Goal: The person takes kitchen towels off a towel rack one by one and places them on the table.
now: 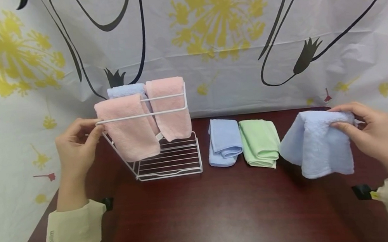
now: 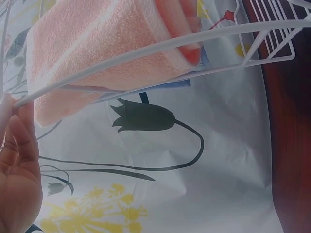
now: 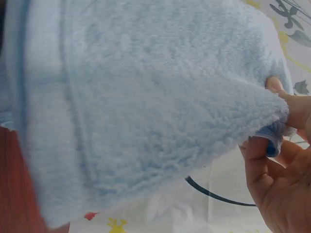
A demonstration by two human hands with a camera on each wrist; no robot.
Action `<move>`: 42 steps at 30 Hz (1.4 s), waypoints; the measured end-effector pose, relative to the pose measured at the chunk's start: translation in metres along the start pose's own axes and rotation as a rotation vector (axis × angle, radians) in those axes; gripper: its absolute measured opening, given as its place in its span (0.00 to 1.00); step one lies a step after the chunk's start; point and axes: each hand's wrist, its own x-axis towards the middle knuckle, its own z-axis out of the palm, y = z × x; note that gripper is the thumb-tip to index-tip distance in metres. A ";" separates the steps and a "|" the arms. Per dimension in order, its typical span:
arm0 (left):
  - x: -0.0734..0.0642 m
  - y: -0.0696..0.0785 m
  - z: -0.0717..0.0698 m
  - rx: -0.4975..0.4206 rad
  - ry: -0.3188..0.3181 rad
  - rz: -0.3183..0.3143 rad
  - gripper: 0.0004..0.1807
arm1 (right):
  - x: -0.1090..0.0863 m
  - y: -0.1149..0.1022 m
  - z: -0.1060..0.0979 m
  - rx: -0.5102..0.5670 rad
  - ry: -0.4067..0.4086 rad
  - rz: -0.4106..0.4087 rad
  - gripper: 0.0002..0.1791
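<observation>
My left hand point(image 1: 78, 145) pinches the upper left corner of a white wire rack point(image 1: 171, 174) between thumb and fingers. Over the rack's upper rails hang a pink towel point(image 1: 128, 131) in front, another pink towel point(image 1: 170, 111) to the right and a blue towel point(image 1: 126, 90) behind. In the left wrist view, the front pink towel point(image 2: 112, 53) drapes close beside that hand's fingertips. On the right, my right hand point(image 1: 374, 131) pinches a light blue towel point(image 1: 322, 143) by its upper edge, and the cloth hangs down folded. Its fuzzy surface fills most of the right wrist view.
Between the rack and the held towel lie a folded blue towel point(image 1: 225, 139) and a folded green towel point(image 1: 260, 142), side by side on the dark reddish table point(image 1: 220, 216). A white sheet with yellow flowers point(image 1: 226, 90) hangs behind the table.
</observation>
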 end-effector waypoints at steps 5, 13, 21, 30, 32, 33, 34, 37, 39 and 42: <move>0.001 0.001 -0.001 0.003 -0.001 0.000 0.05 | -0.003 -0.002 -0.009 -0.044 -0.053 0.015 0.18; 0.002 -0.001 -0.001 -0.036 0.022 0.024 0.06 | -0.004 0.009 -0.010 -0.162 -0.193 0.032 0.16; -0.001 -0.002 0.000 -0.027 0.013 0.013 0.05 | 0.003 0.033 0.008 -0.095 -0.235 0.144 0.14; -0.001 -0.001 0.001 0.005 0.009 0.009 0.04 | 0.020 0.057 0.025 -0.133 -0.231 0.165 0.13; -0.001 0.000 0.000 0.012 0.006 0.009 0.04 | 0.022 0.061 0.029 -0.130 -0.230 0.161 0.13; -0.001 0.000 0.000 0.012 0.005 0.009 0.04 | 0.024 0.062 0.031 -0.125 -0.225 0.161 0.13; -0.001 0.000 0.000 0.014 0.004 0.009 0.04 | 0.024 0.064 0.033 -0.123 -0.223 0.165 0.13; -0.001 0.000 0.000 0.013 0.002 0.009 0.04 | 0.026 0.068 0.038 -0.136 -0.212 0.164 0.13; 0.000 0.000 0.000 0.012 0.001 0.010 0.04 | 0.026 0.072 0.042 -0.163 -0.214 0.172 0.14; -0.001 0.000 0.000 0.009 0.001 0.010 0.04 | 0.027 0.079 0.048 -0.190 -0.227 0.199 0.15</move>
